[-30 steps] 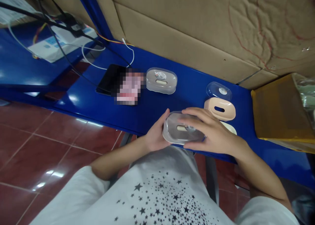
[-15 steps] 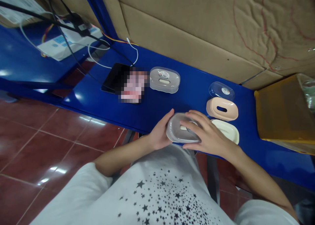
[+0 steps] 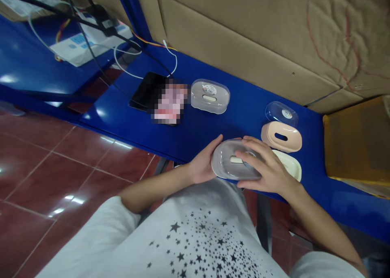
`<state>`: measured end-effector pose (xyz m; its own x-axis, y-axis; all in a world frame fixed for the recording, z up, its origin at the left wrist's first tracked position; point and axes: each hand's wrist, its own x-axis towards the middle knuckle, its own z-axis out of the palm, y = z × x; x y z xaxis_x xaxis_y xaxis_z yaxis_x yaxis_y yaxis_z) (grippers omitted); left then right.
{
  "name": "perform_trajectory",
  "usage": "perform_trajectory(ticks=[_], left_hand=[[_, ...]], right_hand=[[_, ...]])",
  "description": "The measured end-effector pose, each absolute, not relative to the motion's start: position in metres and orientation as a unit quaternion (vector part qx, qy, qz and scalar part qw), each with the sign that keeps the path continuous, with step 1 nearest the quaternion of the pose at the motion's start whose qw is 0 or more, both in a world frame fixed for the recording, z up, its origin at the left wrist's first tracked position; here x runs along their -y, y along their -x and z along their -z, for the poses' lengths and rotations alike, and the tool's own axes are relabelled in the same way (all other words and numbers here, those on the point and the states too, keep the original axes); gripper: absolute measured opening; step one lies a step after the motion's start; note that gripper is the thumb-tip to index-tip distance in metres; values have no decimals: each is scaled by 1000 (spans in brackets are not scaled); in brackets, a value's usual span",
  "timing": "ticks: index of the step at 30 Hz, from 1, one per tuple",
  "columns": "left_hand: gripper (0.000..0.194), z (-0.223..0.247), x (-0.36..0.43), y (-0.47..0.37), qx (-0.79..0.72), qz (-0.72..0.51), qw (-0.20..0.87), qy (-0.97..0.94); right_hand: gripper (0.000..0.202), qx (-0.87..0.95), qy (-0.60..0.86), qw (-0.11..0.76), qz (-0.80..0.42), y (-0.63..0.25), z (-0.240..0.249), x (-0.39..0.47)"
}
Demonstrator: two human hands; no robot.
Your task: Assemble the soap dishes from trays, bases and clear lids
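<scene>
A grey oval soap box (image 3: 225, 167) with a clear lid is held between my two hands above the table's front edge. My left hand (image 3: 203, 162) grips its left end, thumb up along the side. My right hand (image 3: 272, 168) is closed over the right end, fingers lying across the lid and partly covering its round label. Through the lid a pale oval shows in the middle. Just beyond my right hand lies a cream dish (image 3: 294, 166), partly hidden by it. Behind that are a peach tray with an oval slot (image 3: 295, 139) and a loose clear lid (image 3: 272, 111).
Another lidded grey soap box (image 3: 210, 107) stands farther back on the blue table (image 3: 122, 128). Left of it lies a dark phone-like device (image 3: 146, 91), partly blurred out, with cables near it. A taped carton (image 3: 356, 140) stands at the right; cardboard (image 3: 231, 38) lines the back.
The view has shifted slightly, so the table things appear a little farther right. Both hands keep hold of the soap box, and slightly more of its lid shows between them.
</scene>
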<state>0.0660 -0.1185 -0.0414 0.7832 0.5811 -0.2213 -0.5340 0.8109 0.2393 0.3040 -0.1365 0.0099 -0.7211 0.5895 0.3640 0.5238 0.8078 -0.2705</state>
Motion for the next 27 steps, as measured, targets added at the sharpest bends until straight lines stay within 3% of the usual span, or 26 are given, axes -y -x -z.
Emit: perform_trajectory(ticks=[16,22,27], left_hand=[[55,38,119,-70,-160,-315,933,-72],[63,45,117,-64,-147,-299,940,-79],[61,45,118,-63,-161,-293,935,-118]], right_hand=[[96,923,306,206,-108,-301,-12,134],[83,891,396,220,-37,-327,-16,73],[81,868,457,181,-67,-337,8,17]])
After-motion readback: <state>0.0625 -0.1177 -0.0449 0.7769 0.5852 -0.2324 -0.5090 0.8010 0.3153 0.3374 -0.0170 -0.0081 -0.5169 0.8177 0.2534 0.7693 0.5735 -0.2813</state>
